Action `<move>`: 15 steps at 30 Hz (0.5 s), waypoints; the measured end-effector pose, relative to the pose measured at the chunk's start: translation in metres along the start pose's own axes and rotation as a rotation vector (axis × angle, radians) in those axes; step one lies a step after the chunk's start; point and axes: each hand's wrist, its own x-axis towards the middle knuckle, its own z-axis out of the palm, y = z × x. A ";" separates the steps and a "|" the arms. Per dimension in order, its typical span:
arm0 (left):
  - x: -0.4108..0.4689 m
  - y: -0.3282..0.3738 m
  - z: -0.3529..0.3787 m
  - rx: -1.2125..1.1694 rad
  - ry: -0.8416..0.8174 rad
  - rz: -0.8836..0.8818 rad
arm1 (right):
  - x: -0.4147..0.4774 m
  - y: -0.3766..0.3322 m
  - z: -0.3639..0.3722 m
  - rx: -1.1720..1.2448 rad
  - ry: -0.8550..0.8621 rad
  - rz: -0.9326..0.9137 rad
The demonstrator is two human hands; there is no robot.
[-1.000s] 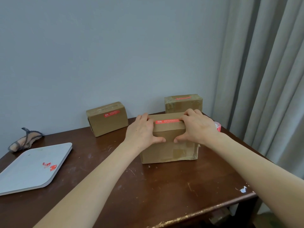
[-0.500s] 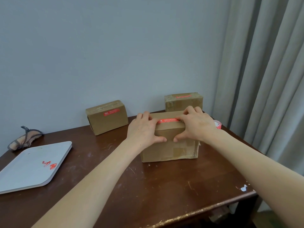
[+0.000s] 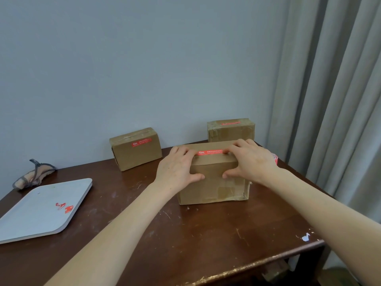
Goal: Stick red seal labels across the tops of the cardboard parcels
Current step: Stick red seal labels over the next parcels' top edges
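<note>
A cardboard parcel [image 3: 212,188] stands near the middle of the brown table. Across its top lies a red seal label [image 3: 209,152]. My left hand [image 3: 177,168] covers the parcel's left top edge, fingers on the label's left end and thumb on the front face. My right hand [image 3: 251,162] mirrors it on the right end. Two more parcels stand at the back: one at the left [image 3: 138,155] with a red label [image 3: 141,142], one behind the near parcel [image 3: 231,133] with a red label [image 3: 231,122] on top.
A grey tray [image 3: 31,215] with red label scraps [image 3: 65,207] lies at the left. Behind the tray sits a small cloth item [image 3: 33,176]. A roll of red labels [image 3: 275,158] peeks out behind my right hand. Curtains [image 3: 329,100] hang at the right, and the table's front edge [image 3: 257,263] is worn.
Both hands stay on the near parcel, pressing the label; the fingers shift only slightly.
</note>
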 end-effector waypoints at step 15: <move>-0.001 -0.003 -0.002 0.024 0.002 0.031 | 0.001 0.002 0.001 0.059 -0.009 0.010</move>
